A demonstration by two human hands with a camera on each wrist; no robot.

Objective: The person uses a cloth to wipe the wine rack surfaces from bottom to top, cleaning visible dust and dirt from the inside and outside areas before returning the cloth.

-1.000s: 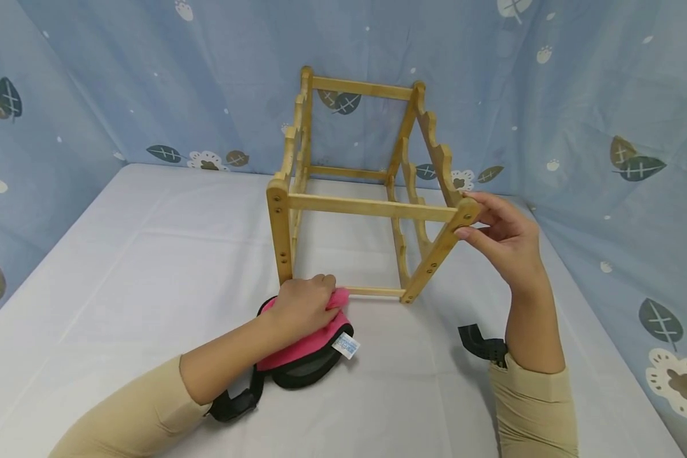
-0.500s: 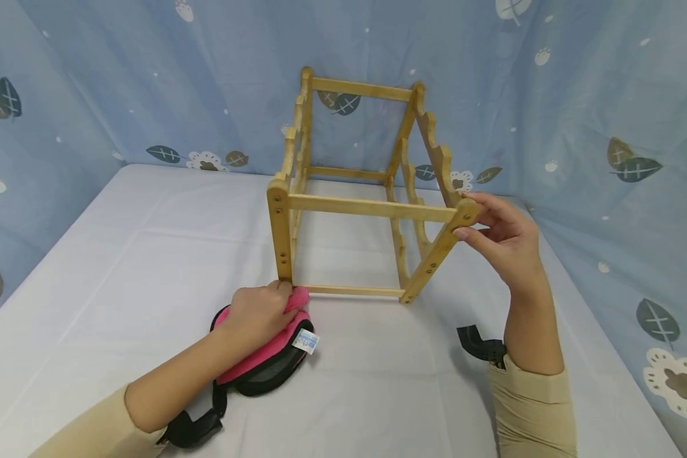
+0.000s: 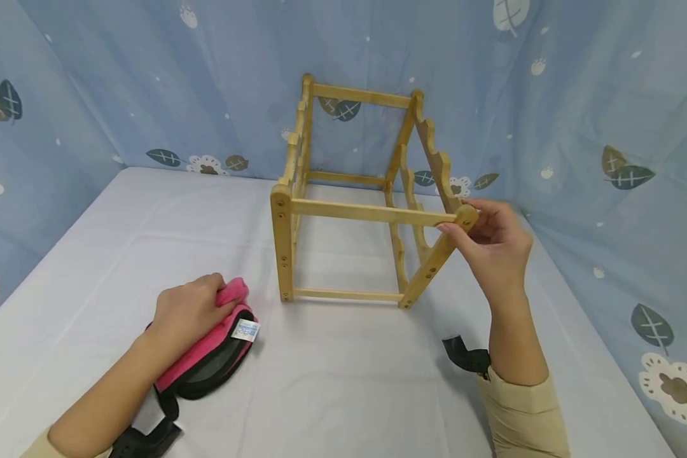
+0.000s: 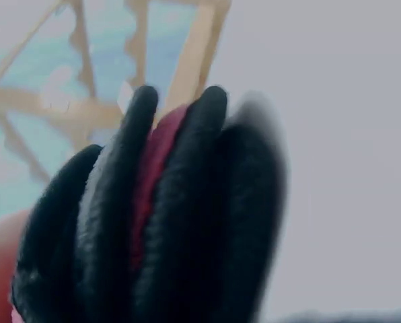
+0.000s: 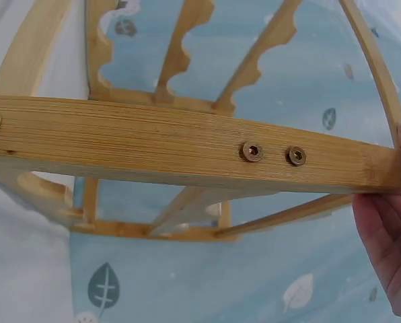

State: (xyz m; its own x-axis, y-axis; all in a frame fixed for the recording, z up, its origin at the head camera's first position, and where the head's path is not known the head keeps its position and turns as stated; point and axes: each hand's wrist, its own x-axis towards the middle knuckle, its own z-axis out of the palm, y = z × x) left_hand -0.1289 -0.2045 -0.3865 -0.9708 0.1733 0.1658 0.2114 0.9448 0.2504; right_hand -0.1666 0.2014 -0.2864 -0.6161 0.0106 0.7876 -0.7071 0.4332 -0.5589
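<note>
A wooden bottle rack (image 3: 369, 211) with scalloped side rails stands on the white-covered table. My right hand (image 3: 497, 248) pinches its near upper right corner, thumb in front and fingers behind. In the right wrist view that hand (image 5: 392, 249) is at the end of a bolted wooden bar (image 5: 153, 138). Left of the rack, my left hand (image 3: 187, 312) grips a bunched pink cloth (image 3: 206, 353) with thick black edging and a small white tag, low over the table. Its folded black edges (image 4: 170, 222) fill the left wrist view, with the rack behind them.
A blue curtain (image 3: 217, 76) printed with leaves and flowers hangs behind and at both sides of the table (image 3: 343, 381). Black wrist straps (image 3: 469, 356) show at the sleeves.
My left hand has moved left with the pink cloth, away from the rack's near bottom rail. My right thumb has shifted slightly left on the corner; the rack stays in place.
</note>
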